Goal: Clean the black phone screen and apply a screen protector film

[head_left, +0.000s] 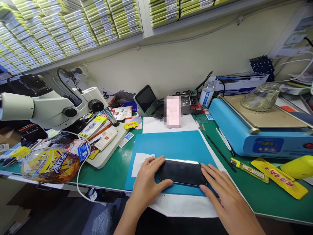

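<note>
A black smartphone (183,172), its dark screen facing up, lies lengthwise on a blue mat (171,143). My left hand (151,178) grips its left end, with the fingers along the far edge and the thumb at the near edge. At the right end, my right hand (223,192) holds the phone between thumb and fingers. A folded white paper (140,163) sits on the mat beside my left hand. Beyond the mat stands a pale pink, pixelated object (173,112).
A microscope (61,109) and a bottle of tea (51,164) stand to the left. On the right are a blue heating plate machine (246,140) bearing a glass jar (261,96), black tweezers (220,152), a yellow blade case (249,170) and a yellow packet (280,178).
</note>
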A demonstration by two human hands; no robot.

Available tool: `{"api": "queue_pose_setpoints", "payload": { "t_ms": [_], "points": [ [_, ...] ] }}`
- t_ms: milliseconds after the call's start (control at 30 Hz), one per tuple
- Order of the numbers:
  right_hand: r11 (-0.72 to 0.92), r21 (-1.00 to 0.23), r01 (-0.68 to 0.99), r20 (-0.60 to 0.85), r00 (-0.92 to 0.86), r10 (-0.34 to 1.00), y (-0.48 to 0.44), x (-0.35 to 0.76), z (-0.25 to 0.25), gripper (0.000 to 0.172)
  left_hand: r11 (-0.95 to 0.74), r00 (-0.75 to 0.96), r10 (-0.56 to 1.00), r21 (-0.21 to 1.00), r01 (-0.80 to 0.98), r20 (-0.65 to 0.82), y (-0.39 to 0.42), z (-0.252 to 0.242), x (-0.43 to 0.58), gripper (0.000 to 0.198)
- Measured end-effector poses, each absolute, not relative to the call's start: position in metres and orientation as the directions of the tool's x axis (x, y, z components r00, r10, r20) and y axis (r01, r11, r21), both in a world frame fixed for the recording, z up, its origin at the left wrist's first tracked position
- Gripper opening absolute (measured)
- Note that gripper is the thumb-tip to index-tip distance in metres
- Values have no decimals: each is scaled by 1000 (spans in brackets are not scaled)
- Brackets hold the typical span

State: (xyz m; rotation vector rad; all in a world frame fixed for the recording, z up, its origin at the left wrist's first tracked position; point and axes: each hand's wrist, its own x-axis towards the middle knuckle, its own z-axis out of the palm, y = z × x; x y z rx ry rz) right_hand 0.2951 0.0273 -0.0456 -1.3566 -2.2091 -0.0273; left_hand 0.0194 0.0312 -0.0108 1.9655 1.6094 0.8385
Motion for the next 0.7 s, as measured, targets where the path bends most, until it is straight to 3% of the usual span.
{"api": "queue_pose_setpoints", "payload": {
  "t_ms": [700],
  "points": [
    [511,-181,840,514,-362,778,24,291,-45,54,-234,150,972,666,709,181,29,-10,18,61]
  ]
}}
